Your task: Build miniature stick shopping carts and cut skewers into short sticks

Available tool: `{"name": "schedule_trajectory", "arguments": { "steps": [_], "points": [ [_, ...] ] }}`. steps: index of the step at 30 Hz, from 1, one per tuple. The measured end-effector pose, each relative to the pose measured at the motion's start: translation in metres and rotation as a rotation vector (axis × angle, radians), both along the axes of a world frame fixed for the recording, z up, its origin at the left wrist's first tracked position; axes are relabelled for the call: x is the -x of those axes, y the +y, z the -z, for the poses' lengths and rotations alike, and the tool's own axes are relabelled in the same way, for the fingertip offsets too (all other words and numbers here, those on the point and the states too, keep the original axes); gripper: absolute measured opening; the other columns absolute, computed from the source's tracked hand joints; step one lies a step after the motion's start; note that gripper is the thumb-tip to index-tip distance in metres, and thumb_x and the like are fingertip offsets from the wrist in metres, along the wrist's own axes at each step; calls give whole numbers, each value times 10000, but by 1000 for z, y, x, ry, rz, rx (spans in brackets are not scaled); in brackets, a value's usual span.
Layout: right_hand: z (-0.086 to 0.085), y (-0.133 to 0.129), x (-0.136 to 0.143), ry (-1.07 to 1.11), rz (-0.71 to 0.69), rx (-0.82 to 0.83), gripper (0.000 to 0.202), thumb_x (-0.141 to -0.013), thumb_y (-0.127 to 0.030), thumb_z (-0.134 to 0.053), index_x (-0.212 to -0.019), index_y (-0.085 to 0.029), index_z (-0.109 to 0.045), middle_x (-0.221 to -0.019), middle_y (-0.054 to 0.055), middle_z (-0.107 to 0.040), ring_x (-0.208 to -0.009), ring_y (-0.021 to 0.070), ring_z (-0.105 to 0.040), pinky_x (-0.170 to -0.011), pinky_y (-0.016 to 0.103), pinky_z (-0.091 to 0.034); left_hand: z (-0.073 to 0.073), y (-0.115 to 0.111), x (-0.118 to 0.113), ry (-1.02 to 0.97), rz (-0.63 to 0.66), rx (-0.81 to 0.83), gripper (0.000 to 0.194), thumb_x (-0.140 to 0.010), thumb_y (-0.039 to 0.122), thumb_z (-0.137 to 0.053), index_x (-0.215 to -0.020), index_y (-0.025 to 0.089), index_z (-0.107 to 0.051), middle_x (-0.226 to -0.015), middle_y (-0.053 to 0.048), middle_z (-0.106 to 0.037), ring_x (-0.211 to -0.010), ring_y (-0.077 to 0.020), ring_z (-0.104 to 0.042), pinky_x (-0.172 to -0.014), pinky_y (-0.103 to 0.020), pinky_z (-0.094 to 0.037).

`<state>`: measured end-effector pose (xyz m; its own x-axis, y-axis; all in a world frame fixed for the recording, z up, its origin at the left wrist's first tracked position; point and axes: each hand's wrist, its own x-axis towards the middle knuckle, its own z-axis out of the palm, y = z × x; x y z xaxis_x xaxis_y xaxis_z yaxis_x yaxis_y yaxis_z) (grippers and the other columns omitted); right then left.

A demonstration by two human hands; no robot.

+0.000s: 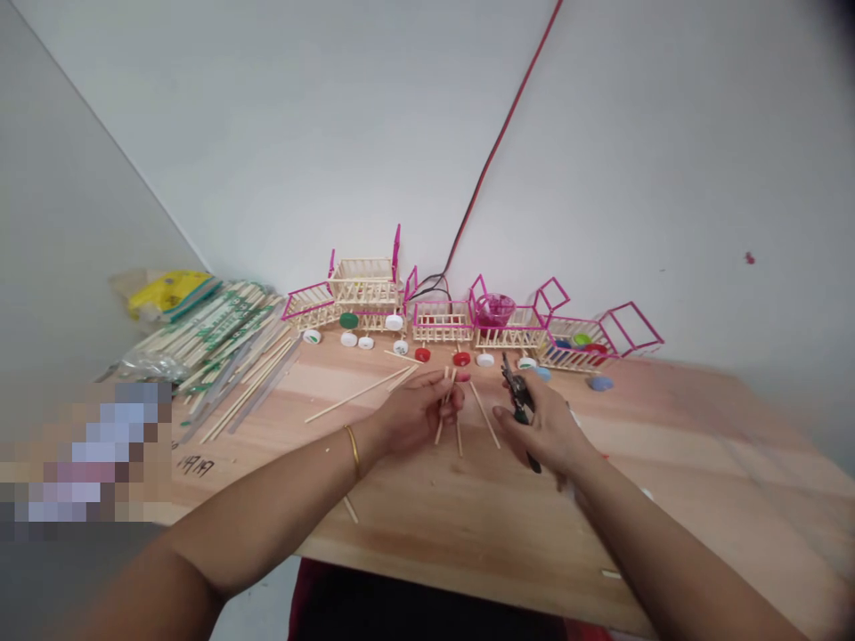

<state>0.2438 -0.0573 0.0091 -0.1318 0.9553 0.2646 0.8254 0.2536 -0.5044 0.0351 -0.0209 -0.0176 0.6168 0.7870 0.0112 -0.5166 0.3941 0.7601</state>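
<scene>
My left hand (418,405), with a gold bangle at the wrist, pinches thin wooden sticks (441,429) over the table, their ends sticking out above and below the fingers. To its right, my right hand (551,427) is wrapped around dark-handled pliers (513,381). The jaws point up and away, apart from the sticks. A short loose stick (484,415) lies between the hands, and a longer stick (357,394) lies left of my left hand.
Along the wall stand several stick-built carts with bottle-cap wheels, including a middle cart (442,335). One cart carries a pink cup (495,310). Bundled wooden sticks (227,325) and a yellow bag (170,292) lie left. A cable (498,142) hangs down the wall.
</scene>
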Motion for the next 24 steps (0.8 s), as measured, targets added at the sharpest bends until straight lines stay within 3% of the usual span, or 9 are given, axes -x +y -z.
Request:
{"name": "schedule_trajectory", "arguments": {
  "steps": [4,8,12,17,21,24],
  "points": [
    [1,3,-5,-25,97,77,294,-767,-462,-556,-906,-211,-485,-735,3,-557,-660,174,-530,-602,283,-395,-2,6,6,-100,-2,72,151,-820,195,-642,-948,114,-632,-790,-27,-584,-662,-87,-537,-764,-327,-491],
    [0,5,-8,-148,131,154,354,-772,-526,-562,-930,-213,-511,-792,35,-612,-695,196,-568,-594,286,-385,-3,10,13,-104,-46,113,96,-820,146,-635,-906,132,-597,-884,-48,-627,-821,-154,-635,-916,-462,-482],
    [5,6,-10,-382,188,172,475,-756,-563,-565,-1053,-192,-559,-970,115,-649,-906,294,-600,-712,360,-413,0,15,15,-79,-91,112,107,-827,175,-632,-912,151,-572,-860,-38,-633,-757,-143,-638,-842,-428,-521],
    [16,8,-16,-574,295,201,573,-789,-599,-512,-1173,-178,-570,-1156,183,-591,-1036,382,-553,-800,473,-390,4,21,14,-68,-188,128,125,-824,189,-627,-931,138,-588,-706,3,-568,-541,-59,-480,-568,-218,-465],
    [16,9,-17,-513,290,7,502,-803,-542,-554,-1148,-179,-602,-1131,175,-596,-1037,363,-539,-809,451,-379,3,22,12,-42,-237,175,148,-825,217,-623,-913,97,-622,-697,-4,-549,-526,-56,-456,-527,-206,-437],
    [14,4,-4,-337,113,-120,268,-885,-403,-499,-963,-209,-665,-995,108,-654,-966,269,-575,-812,386,-364,1,19,10,-7,-260,171,104,-829,177,-605,-880,90,-626,-716,-14,-569,-565,-67,-505,-633,-265,-513]
  ]
}}
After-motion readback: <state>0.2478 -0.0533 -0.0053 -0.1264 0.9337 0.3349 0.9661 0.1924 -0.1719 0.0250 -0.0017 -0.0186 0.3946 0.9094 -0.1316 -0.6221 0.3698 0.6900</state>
